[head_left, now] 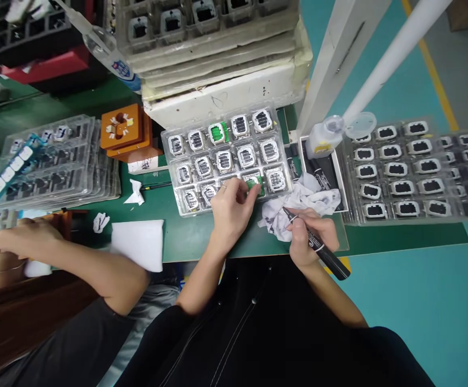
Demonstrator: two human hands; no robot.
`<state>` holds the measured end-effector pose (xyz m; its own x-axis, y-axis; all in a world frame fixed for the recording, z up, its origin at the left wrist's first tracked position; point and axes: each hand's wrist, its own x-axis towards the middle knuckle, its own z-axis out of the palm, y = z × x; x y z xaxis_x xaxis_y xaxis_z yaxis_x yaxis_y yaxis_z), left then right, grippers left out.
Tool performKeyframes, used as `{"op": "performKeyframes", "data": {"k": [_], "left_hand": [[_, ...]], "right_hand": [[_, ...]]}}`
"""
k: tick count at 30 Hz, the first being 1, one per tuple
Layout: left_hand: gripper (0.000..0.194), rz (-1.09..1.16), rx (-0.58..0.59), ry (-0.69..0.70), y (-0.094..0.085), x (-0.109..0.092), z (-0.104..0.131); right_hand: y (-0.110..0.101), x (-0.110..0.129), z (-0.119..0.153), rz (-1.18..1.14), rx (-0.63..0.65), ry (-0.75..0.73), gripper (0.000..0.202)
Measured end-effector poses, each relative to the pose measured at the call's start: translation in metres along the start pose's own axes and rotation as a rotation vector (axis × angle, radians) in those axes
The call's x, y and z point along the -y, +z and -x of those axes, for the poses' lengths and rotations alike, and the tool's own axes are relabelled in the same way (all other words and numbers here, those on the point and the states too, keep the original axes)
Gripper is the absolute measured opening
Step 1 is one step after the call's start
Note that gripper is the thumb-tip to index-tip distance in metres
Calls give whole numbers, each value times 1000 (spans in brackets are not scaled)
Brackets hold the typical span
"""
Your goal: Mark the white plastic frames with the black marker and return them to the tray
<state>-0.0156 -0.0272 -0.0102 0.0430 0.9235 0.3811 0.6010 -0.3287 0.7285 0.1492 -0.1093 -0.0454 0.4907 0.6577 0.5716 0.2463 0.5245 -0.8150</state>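
Note:
A clear plastic tray [234, 174] lies in front of me with rows of small white square frames with black inside. My left hand [230, 209] is over its front row, fingers curled and thumb close to a frame with a green patch [254, 181]. Whatever is between those fingertips is hidden. In my right hand [310, 236] is a black marker [328, 260], its dark tip pointing up and left toward the tray. That hand is beside a crumpled, stained white cloth [298, 207]. Another green-backed frame [217, 133] sits in the back row.
Stacked trays [225, 64] rise behind. More filled trays [403, 172] lie on the right, beside a white bottle [325, 137] with its lid up. An orange fixture [123, 129] and folded white cloth [139, 242] are on the left. A co-worker's arm [92, 263] reaches in there.

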Motion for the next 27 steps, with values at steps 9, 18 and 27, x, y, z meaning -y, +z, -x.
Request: {"op": "performKeyframes", "data": {"k": [9,18,27], "left_hand": [[39,-332,218,327,14,-10,-26],[39,-267,345,314,23,-10,-44],[38,608,197,30,7,-15,-10]], "right_hand": [[6,8,-8,22,-118,9,12],[5,6,-9,57,-121,31,14],[3,-3,-8,20,-121,-16,14]]}}
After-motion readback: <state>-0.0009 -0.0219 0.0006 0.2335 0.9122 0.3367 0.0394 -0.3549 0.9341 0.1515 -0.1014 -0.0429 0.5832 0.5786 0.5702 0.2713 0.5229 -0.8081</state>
